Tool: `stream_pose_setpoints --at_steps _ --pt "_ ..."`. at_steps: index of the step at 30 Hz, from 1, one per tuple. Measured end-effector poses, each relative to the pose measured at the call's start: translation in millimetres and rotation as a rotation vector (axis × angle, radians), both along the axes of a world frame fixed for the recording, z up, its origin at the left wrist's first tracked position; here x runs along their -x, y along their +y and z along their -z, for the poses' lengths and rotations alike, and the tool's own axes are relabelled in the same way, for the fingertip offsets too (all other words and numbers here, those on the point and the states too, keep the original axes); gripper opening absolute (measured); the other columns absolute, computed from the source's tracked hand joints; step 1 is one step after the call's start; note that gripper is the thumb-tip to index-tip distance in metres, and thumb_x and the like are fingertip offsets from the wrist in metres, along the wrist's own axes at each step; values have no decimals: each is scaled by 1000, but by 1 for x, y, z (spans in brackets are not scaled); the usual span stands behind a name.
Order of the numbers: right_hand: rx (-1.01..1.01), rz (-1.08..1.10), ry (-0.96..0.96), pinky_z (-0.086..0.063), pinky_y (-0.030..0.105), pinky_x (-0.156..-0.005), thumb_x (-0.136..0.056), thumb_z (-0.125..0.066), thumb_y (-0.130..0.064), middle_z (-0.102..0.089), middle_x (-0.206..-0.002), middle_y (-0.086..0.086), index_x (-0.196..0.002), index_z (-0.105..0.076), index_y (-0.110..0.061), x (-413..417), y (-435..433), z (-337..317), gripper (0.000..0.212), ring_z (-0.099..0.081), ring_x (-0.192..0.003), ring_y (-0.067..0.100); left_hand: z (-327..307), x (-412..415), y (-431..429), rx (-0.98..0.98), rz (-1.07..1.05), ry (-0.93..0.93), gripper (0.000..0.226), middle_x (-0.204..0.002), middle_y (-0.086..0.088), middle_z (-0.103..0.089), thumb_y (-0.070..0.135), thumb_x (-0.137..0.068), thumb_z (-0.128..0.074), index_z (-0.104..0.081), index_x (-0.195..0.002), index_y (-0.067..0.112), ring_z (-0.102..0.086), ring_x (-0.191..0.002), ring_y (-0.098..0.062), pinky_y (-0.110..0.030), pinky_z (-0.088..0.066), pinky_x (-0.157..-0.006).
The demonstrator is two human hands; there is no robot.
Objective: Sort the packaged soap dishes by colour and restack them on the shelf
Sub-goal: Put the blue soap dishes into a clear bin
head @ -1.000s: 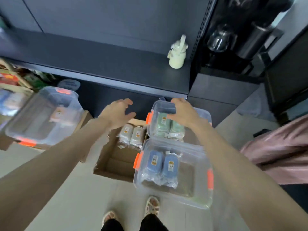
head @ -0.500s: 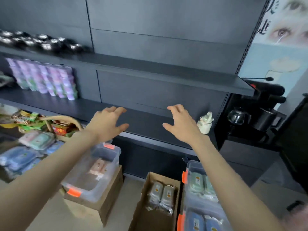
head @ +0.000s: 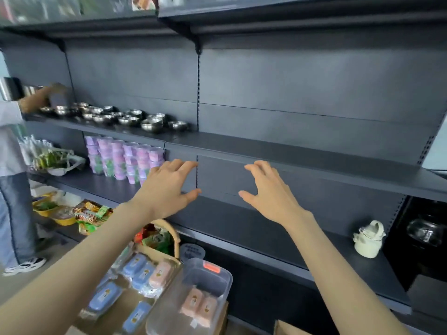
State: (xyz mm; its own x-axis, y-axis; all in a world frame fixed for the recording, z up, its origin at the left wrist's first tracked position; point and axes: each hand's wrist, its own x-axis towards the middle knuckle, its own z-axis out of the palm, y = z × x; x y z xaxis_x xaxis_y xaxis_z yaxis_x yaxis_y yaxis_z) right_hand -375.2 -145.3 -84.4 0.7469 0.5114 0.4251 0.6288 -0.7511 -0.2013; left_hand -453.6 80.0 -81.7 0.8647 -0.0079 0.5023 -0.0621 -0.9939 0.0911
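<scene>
Packaged soap dishes (head: 142, 272), blue and pink, lie loose just left of the clear plastic bin (head: 226, 278), which holds two pink soap dishes (head: 198, 307). Above the bin we hold our left hand (head: 167, 189) and right hand (head: 268, 192) out before the dark shelf (head: 242, 223), fingers spread and loosely bent, gripping nothing.

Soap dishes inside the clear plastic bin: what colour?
The soap dishes are pink; head view shows them best.
</scene>
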Motion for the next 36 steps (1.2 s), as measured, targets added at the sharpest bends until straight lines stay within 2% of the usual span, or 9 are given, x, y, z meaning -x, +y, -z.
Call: stream_pose_setpoints --at_steps 6,16,20,26,31,36 --pt "-9 -35 -11 -37 35 -95 -95 -57 -35 -23 -151 1 -146 -29 -18 -41 100 0 61 -28 -136 23 5 -32 90 -25 -11 3 64 -134 -4 -48 46 -89 -57 -36 -143 21 -43 -125 -27 -41 -32 -101" --pt "47 -128 107 -38 35 -88 -95 -58 -34 -26 -149 3 -144 -32 -17 -79 295 53 59 -30 -134 24 55 -47 276 19 -120 122 63 -135 -4 -47 45 -89 -57 -35 -143 22 -40 -127 -28 -42 -32 -101" --pt "69 -109 168 -40 38 -90 -94 -58 -34 -29 -145 4 -144 -33 -15 -86 373 95 59 -33 -131 25 90 -56 357 40 -116 165 65 -135 -6 -48 45 -89 -59 -35 -144 21 -41 -127 -29 -43 -32 -102" --pt "88 -4 340 -41 38 -87 -92 -60 -33 -34 -141 5 -141 -36 -16 -84 474 170 57 -38 -126 28 159 -71 466 140 -67 324 62 -133 -6 -50 44 -87 -62 -41 -140 21 -43 -126 -30 -44 -32 -103" --pt "89 62 505 -41 43 -99 -92 -61 -31 -35 -143 8 -142 -36 -13 -86 528 233 59 -36 -131 29 221 -87 524 206 -2 472 60 -131 -6 -51 42 -88 -60 -40 -140 21 -45 -123 -31 -47 -37 -99" --pt "124 119 660 -40 40 -99 -94 -58 -33 -36 -143 8 -143 -36 -12 -99 566 297 57 -39 -130 28 288 -111 564 249 32 642 65 -140 -6 -46 41 -90 -59 -32 -145 22 -38 -133 -31 -45 -34 -101"
